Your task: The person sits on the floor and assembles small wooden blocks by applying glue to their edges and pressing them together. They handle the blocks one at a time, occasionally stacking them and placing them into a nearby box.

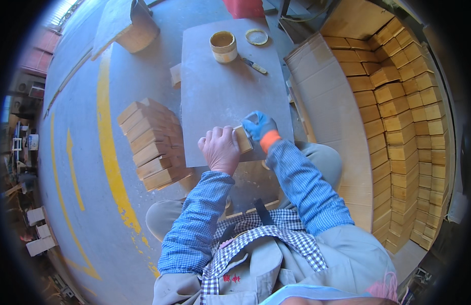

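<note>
Gripping a wooden block [243, 140] by its left side, your bare left hand [220, 147] has its fingers curled over it, knuckles up; the block sits between your hands, close to the near edge of the grey board [215, 94]; it lies just right of your left knuckles, and left of and slightly nearer your body than your gloved right hand [259, 127]; that hand is bent around a pale piece [251, 120], too blurred to name, beside the block's right edge; whether they touch, you cannot tell from here; the block's visible part runs longer away from you than across, its far end leaning a little left, though your left hand may hide its true long axis; both hands are near it, the left covering more; the jar [225, 54] and scraper [255, 66] stand well apart, beyond both hands
</note>
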